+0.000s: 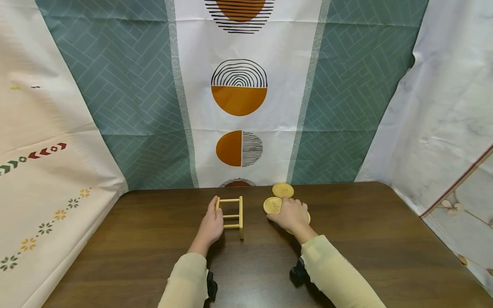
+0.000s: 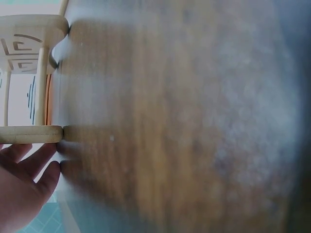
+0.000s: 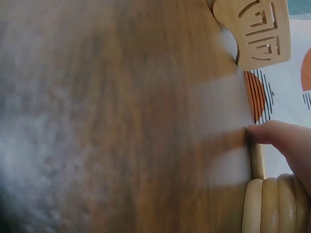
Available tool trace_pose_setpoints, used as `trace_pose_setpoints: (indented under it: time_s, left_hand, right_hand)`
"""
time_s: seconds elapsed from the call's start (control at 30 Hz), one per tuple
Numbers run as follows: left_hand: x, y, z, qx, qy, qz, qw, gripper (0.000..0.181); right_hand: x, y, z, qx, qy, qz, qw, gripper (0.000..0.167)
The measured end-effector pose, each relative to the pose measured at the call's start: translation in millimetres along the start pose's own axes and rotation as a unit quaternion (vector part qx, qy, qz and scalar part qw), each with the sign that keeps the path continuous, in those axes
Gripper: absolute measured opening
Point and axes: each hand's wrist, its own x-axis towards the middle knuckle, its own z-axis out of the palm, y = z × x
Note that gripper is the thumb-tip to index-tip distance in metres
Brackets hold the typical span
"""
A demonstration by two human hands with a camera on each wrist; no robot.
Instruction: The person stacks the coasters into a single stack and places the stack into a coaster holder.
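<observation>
A light wooden rack [image 1: 241, 218], two side panels joined by dowels, stands left of the middle of the table. My left hand [image 1: 211, 224] holds its left panel, the fingers against the outer face in the left wrist view; the thumb is hidden there. Carved slots mark the other panel [image 2: 29, 41]. On the right, my right hand [image 1: 290, 214] spans a round wooden coaster [image 1: 271, 205], thumb at its near edge and a fingertip at its far right edge. Beneath the palm is a stack of several coasters [image 3: 269, 206], mostly hidden in the head view.
Another coaster [image 1: 283, 189] lies near the back edge of the brown wooden table [image 1: 154, 256]. A patterned cloth [image 1: 246, 149] hangs directly behind the table. Light cloths [image 1: 77, 222] border it on both sides.
</observation>
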Motion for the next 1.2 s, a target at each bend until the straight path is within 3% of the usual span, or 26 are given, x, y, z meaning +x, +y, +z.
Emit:
trace_pose_setpoints:
  time_s: [1.2]
  left_hand:
    - [1.1, -1.2, -0.1, -0.003, -0.004, -0.012, 0.9999, 0.051]
  right_hand:
    - [-3.1, 1.0, -1.5, 0.065, 0.026, -0.008, 0.9975, 0.083]
